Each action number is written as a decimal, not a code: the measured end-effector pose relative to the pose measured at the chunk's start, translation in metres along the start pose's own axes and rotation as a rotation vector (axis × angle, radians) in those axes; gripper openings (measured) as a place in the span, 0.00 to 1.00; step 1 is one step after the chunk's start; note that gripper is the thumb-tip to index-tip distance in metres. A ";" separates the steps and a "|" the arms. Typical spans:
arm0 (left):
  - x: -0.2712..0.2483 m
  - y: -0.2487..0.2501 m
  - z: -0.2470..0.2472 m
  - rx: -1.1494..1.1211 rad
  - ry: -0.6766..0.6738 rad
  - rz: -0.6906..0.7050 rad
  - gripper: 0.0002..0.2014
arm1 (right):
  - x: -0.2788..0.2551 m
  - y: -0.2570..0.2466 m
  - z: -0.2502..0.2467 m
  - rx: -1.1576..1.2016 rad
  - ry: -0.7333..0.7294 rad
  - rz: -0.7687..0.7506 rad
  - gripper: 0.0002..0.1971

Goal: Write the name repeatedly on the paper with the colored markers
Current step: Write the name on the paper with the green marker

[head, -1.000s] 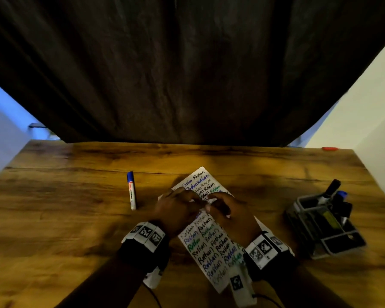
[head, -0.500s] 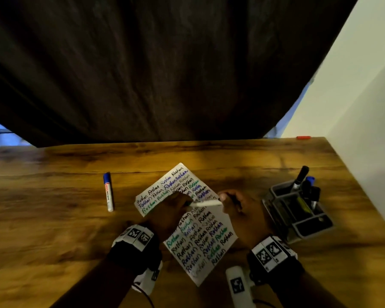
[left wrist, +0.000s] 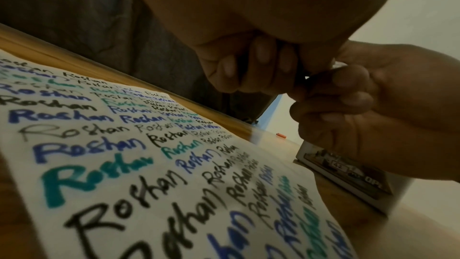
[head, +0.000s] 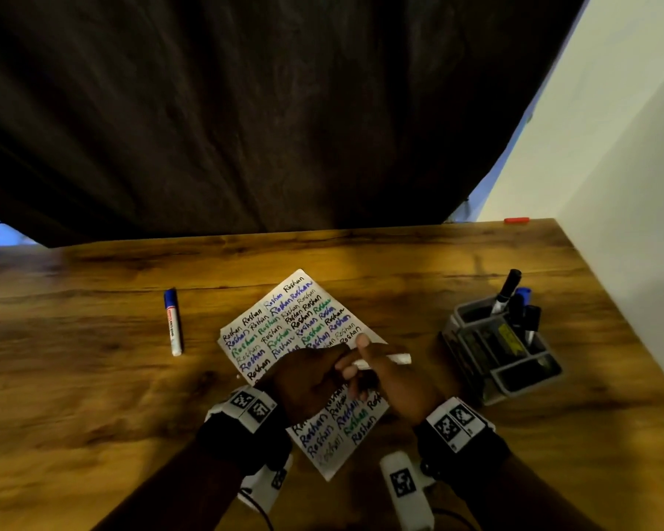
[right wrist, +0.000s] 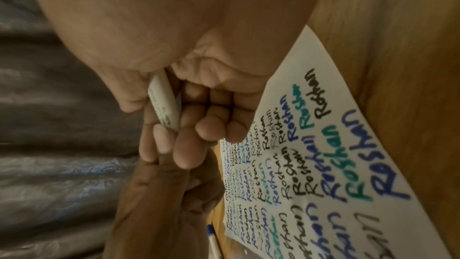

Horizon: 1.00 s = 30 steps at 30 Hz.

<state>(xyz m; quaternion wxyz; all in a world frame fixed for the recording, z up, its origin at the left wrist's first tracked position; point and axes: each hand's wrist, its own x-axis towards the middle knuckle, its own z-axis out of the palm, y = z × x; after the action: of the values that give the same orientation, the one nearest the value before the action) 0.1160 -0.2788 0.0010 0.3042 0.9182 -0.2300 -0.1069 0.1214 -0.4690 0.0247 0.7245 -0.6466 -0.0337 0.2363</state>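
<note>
The white paper (head: pixel 298 320), covered with the name in black, blue and green, lies slanted on the wooden table (head: pixel 93 377). Both hands meet just above its middle. My right hand (head: pixel 380 377) grips the white barrel of a marker (head: pixel 393 359), which also shows in the right wrist view (right wrist: pixel 164 101) under its curled fingers (right wrist: pixel 211 129). My left hand (head: pixel 334 371) curls its fingers (left wrist: pixel 259 60) round the marker's other, dark end (left wrist: pixel 306 78), touching the right hand (left wrist: pixel 361 105). The marker's tip is hidden between the hands.
A blue-capped white marker (head: pixel 173 323) lies on the table left of the paper. A grey desk organizer (head: pixel 514 373) with several markers standing in it is at the right, close to the white wall (head: pixel 629 185). A dark curtain (head: pixel 246 109) hangs behind the table.
The head view has swung right. Half a second ago the hands were slightly apart along the marker; now they are pressed together on it over the paper.
</note>
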 end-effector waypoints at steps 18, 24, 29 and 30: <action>0.025 -0.045 -0.007 -0.008 -0.109 -0.342 0.27 | 0.040 0.017 -0.042 -0.145 0.131 -0.096 0.09; 0.032 -0.058 0.002 -0.078 -0.133 -0.304 0.40 | 0.045 0.033 -0.045 -0.291 0.088 -0.068 0.11; 0.034 -0.061 0.003 -0.076 -0.136 -0.310 0.41 | 0.047 0.052 -0.054 -0.386 0.146 -0.139 0.11; 0.033 -0.061 0.003 -0.085 -0.133 -0.307 0.41 | 0.047 0.054 -0.055 -0.409 0.172 -0.150 0.10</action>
<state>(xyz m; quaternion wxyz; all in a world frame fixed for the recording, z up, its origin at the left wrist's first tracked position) 0.1661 -0.2532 -0.0401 0.3070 0.9198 -0.1019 -0.2221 0.1668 -0.4984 -0.0476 0.5941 -0.7934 -0.0672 0.1142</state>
